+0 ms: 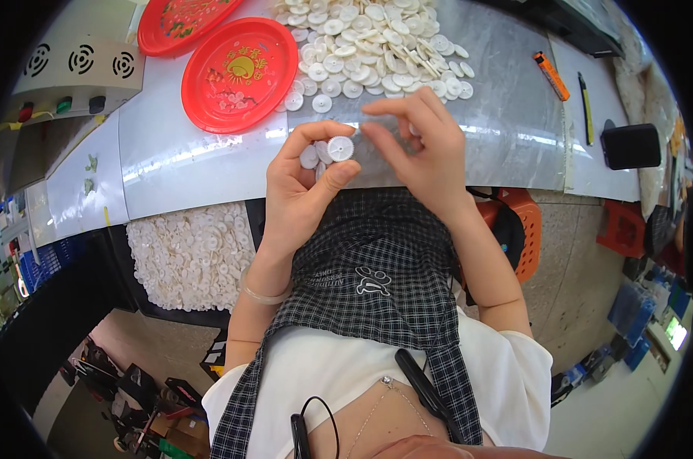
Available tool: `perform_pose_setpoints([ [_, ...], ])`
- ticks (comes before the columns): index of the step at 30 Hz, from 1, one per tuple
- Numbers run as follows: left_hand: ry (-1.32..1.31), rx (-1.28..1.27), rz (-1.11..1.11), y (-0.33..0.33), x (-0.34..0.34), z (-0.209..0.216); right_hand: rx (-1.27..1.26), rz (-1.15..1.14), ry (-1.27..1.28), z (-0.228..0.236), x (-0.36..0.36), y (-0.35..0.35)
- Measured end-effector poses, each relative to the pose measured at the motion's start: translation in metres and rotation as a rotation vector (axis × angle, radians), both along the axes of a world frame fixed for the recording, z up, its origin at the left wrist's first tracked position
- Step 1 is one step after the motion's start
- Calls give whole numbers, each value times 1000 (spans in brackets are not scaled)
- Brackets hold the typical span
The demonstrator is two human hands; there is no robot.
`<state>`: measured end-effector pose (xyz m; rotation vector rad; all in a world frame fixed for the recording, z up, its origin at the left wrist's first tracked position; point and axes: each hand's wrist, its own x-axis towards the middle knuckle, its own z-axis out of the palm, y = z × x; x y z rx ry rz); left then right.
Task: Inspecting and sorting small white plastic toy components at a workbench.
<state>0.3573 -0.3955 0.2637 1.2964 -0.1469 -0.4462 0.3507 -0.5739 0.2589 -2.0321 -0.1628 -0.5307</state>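
Note:
My left hand (296,180) is closed, pinching a small white plastic gear wheel (341,149) upright between thumb and forefinger. A few more white discs (309,157) lie behind it, cupped against the fingers. Just to the right, my right hand (427,149) is raised with thumb and forefinger apart; I see nothing between them, and its other fingers are partly curled. Beyond both hands, a heap of white gear wheels (384,46) covers the back of the table. To its left stands a red plate (197,92) with small, pale pinkish pieces in it.
A second red plate (151,34) overlaps behind. A grey box with knobs (86,69) stands left. Below the table's edge, a black bin holds many white parts (189,256). At right lie an orange stick-shaped packet (551,76), a yellow-black pen-like tool (586,111) and a black block (631,146).

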Motion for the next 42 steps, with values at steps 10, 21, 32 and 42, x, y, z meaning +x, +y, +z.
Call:
perform_pose_setpoints([
  [10, 40, -185, 128, 15, 7, -3, -343, 28, 21, -20, 30, 19],
  [21, -738, 1048, 273, 17, 47, 3, -367, 50, 42, -11, 17, 11],
  [32, -587, 946, 75, -4, 24, 2, 1446, 505, 792, 5, 9, -13],
  [42, -670, 961, 94, -17, 24, -2, 1567, 544, 789, -3, 3, -17],
])
